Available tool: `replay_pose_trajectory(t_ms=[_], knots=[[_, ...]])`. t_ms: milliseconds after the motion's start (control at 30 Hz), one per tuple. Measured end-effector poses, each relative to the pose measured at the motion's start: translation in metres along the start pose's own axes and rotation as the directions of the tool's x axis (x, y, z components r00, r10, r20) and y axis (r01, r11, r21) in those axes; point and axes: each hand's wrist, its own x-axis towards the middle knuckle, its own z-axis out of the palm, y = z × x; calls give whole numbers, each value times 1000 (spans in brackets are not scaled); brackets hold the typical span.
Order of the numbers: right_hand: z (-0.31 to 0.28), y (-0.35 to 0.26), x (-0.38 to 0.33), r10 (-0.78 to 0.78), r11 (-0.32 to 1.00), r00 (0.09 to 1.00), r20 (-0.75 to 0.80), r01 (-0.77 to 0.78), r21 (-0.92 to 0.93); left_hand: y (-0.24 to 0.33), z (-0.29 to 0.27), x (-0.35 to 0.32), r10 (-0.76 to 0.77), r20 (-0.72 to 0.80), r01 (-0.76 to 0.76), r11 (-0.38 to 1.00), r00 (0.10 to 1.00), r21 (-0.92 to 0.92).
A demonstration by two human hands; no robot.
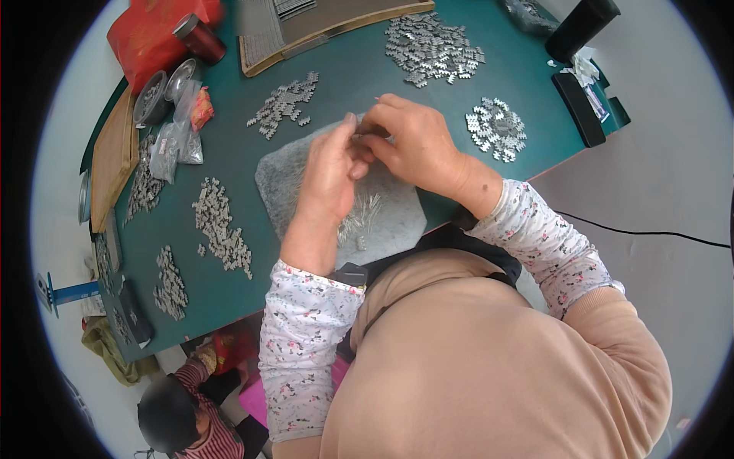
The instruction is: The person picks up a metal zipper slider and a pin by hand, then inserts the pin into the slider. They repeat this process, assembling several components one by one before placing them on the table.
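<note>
My left hand and my right hand meet over a grey felt-like mat. Thumbs and fingers of both are drawn together in a pinch. Something small and greyish shows between the fingers, mostly hidden by them, so its kind cannot be made out. Thin silvery pins lie loose on the mat below my hands. Beyond the mat, toward the left, is a small heap of toothed metal pieces. A round pile of similar pieces lies right of my right hand.
The green table also carries a large metal-piece heap, blocky metal parts, a wooden-edged tray, plastic bags, a dark red can and a black cylinder. Another person is at lower left.
</note>
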Motion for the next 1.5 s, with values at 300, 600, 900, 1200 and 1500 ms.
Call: replay_pose_trajectory(t_ms=[300, 600, 900, 1200, 1500], knots=[[-10, 7, -8, 410, 773, 894, 180, -445, 451, -9, 1, 11, 180, -13, -179, 982, 984, 64], [-22, 9, -23, 438, 549, 821, 365, -566, 615, 13, -12, -20, 406, -102, -304, 807, 908, 507], [-21, -1, -32, 451, 444, 774, 445, -627, 641, 2, -15, -54, 436, 216, -346, 242, 873, 907], [-22, -3, -43, 459, 483, 796, 393, -596, 642, 12, -3, -57, 389, 402, -423, -34, 829, 906], [-9, -4, -48, 361, 480, 807, 467, -590, 649, 0, -6, -121, 239, 288, -294, -11, 927, 956]])
